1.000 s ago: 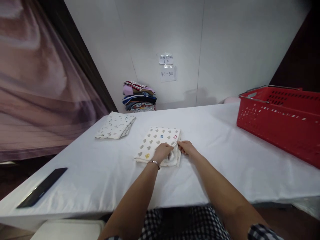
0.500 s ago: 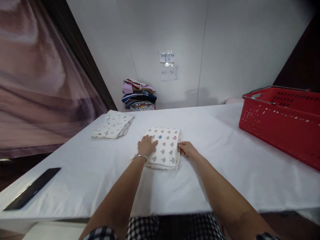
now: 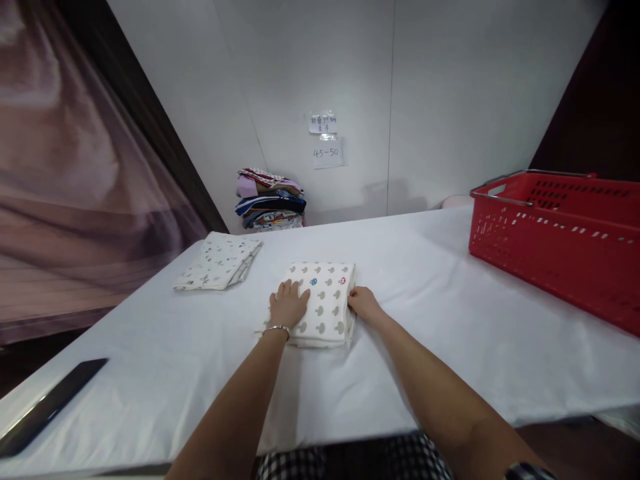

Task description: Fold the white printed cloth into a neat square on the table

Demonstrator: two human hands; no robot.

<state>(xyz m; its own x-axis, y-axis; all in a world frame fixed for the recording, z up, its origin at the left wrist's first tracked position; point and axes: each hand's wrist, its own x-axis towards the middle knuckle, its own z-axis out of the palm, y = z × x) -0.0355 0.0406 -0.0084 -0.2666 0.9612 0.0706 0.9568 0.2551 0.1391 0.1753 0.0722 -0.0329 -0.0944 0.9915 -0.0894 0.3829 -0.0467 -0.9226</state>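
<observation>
A folded white cloth (image 3: 327,303) with grey mushroom-like prints, one blue figure and one red, lies flat in front of me. My left hand (image 3: 289,305), a bracelet at its wrist, rests palm down on the cloth's left part with the fingers spread. At the right edge, the fingers of my right hand (image 3: 365,304) are pinched on the cloth's folded layers. Its fingertips are partly hidden by the fabric.
Another folded cloth with small dark prints (image 3: 220,261) lies at the left on the white-covered table (image 3: 430,333). A dark flat object (image 3: 53,403) is near the left edge. Stacked folded fabrics (image 3: 270,200) stand by the wall; a red basket (image 3: 550,250) is at right.
The view has shifted slightly, so everything sits a little further left and mostly lower. Both hands stay on the cloth, the right still pinching its right edge.
</observation>
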